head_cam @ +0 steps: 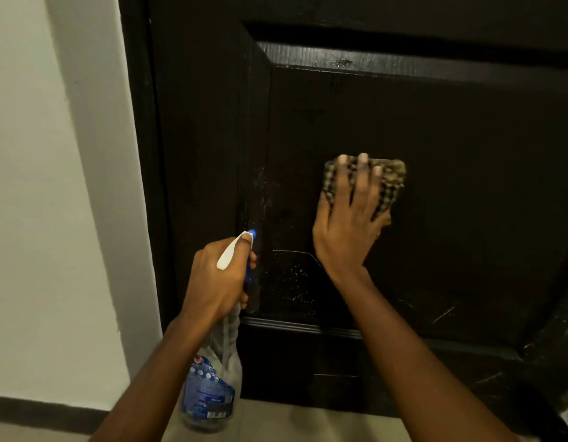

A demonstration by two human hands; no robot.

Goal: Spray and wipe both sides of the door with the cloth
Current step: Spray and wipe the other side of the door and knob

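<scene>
View: head camera, the only feed I receive; it looks down at the lower half of the door.
Door: dark panelled door (467, 148); it fills the centre and right of my picture, with a recessed panel bordered by raised moulding.
Cloth: checked cloth (393, 178); I read it as lying flat on the recessed panel, near the panel's middle, under the right grip.
Right grip: right grip (346, 228); fingers (363, 161) straight and spread, palm pressing the cloth onto the door, fingertips at the cloth's upper edge.
Left grip: left grip (217, 282); curled round the neck of the spray bottle, just below its white head.
Spray bottle: clear spray bottle (212, 381) with a blue label; the body hangs below the left grip, and the blue nozzle tip (252, 232) points at the panel's left moulding, close to the surface.
Droplets: fine pale droplets (290, 277); I see them on the panel's lower left corner and on the left moulding, between the two grips.
Marks: pale scratches (443, 315) low on the right of the panel.
Door frame: dark door frame (142, 122), left of the door.
Wall: white wall (37, 186), left of the frame, with a dark skirting strip (37, 409) at its foot.
Floor: pale floor (292, 424) beneath the door.
</scene>
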